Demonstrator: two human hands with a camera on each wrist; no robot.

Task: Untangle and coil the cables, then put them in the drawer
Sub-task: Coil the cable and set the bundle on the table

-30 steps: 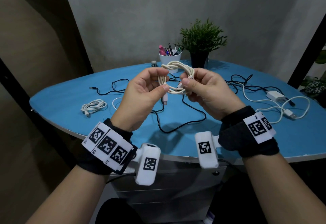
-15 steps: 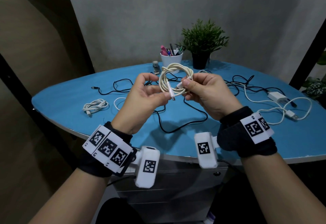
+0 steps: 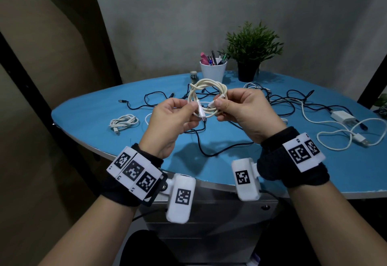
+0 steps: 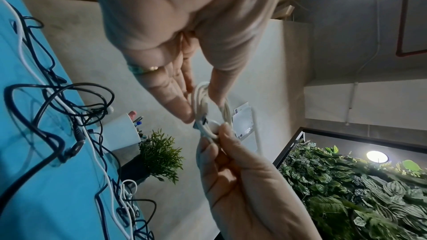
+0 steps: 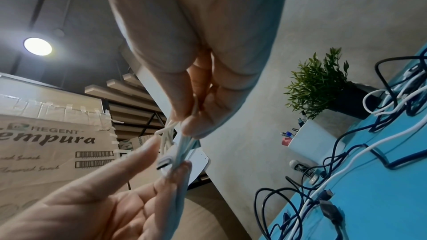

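A cream cable [image 3: 206, 89] wound into a small coil hangs in the air between both hands, above the blue table [image 3: 83, 119]. My left hand [image 3: 191, 106] pinches the coil's left side at the plug end [image 3: 201, 113]. My right hand [image 3: 219, 102] pinches the right side, by the other plug. The left wrist view has the coil [image 4: 225, 111] between my left hand [image 4: 198, 109] and the right hand's fingers [image 4: 225, 134]. The right wrist view shows the plug [image 5: 166, 161] lying along the strands below my right hand [image 5: 184, 123]. A coiled white cable [image 3: 123, 122] lies on the table's left.
Tangled black cables [image 3: 211, 152] sprawl over the table's middle and back. A white charger [image 3: 342, 118] with its loose white cable [image 3: 335, 137] lies at the right. A white pen cup [image 3: 213, 72] and potted plant [image 3: 251, 56] stand at the back. A grey drawer unit [image 3: 209, 228] sits under the table's front edge.
The plug end that hung below the coil now lies slanted across its lower left, under my left thumb. Both hands still hold the coil.
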